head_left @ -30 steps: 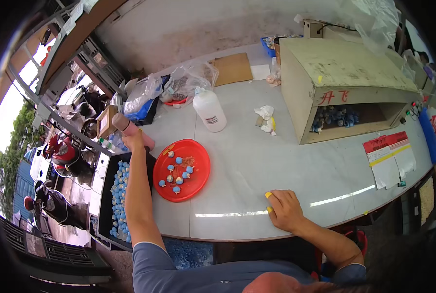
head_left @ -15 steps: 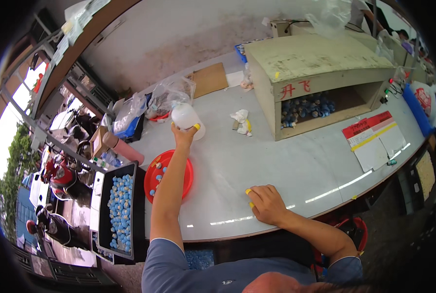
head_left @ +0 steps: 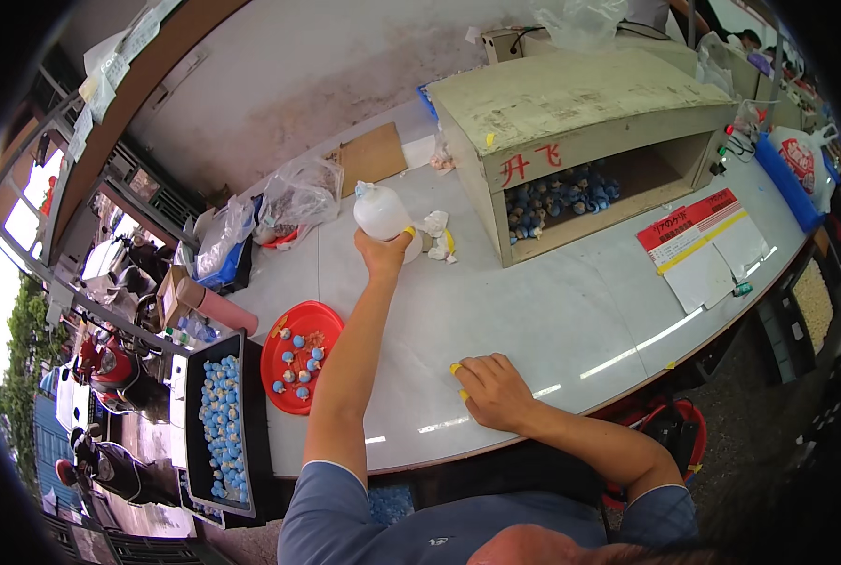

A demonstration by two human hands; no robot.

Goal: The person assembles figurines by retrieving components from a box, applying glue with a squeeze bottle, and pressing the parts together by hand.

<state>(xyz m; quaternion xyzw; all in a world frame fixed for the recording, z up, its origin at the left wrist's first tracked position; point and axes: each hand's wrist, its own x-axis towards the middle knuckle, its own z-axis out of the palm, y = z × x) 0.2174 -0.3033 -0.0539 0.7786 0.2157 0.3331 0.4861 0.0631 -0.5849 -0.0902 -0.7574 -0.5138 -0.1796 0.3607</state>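
My left hand reaches far over the table, its fingers wrapped round a white plastic bottle. The bottle tilts, and the hand hides part of its lower side. Yellow covers show on the fingertips. My right hand rests near the table's front edge, fingers bent, with thumb and forefinger apart and nothing visible between them. Left of my left forearm lies a round red tray with several small blue-and-white ball-shaped pieces. Crumpled white paper lies just right of the bottle.
A black bin full of blue pieces stands at the left edge, beside a pink flask. Clear plastic bags and cardboard lie further back. A pale wooden box holds blue pieces; red-and-white sheets lie at right.
My left hand has carried the bottle to the right, close beside the crumpled paper. The forearm no longer covers the red tray. My right hand stays nearly in place while the view shifts.
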